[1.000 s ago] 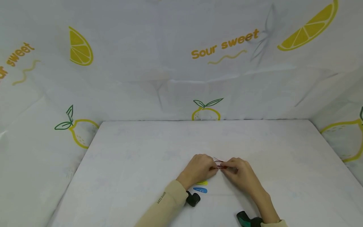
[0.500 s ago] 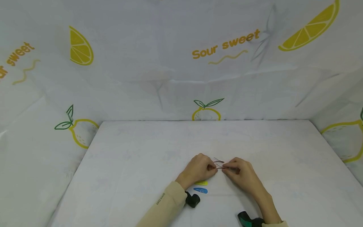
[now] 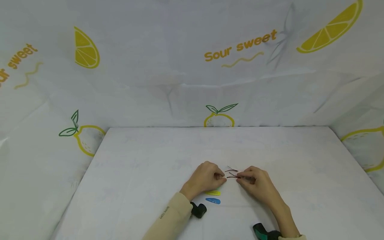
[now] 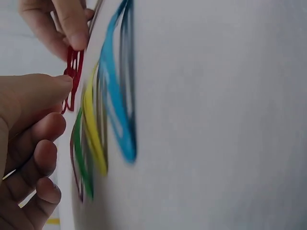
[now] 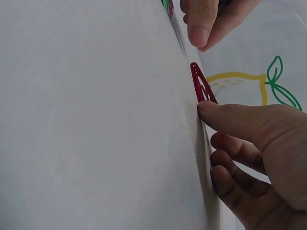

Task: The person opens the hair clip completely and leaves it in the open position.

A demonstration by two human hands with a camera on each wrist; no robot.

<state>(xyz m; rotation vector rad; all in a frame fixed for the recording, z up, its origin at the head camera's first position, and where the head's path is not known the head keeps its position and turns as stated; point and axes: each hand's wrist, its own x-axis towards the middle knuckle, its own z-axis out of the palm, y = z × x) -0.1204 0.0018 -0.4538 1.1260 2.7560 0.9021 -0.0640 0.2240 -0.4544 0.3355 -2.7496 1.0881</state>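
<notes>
My right hand pinches a red snap hair clip by one end between thumb and fingers, its tapered end pointing to the left hand. The left hand is just left of the clip, apart from it, fingers loosely bent and nothing seen in them. Behind the clip, another thin dark snap clip lies on the table. A yellow snap clip and a blue one lie below the left hand. The left wrist view also shows a green clip and a thin dark-red one.
The white table backs onto a white cloth wall printed with lemons. Black camera mounts are on the left wrist and the right wrist.
My left hand has let go of the red snap hair clip and drawn back a little to the left. The right hand stays nearly in place, holding the clip.
</notes>
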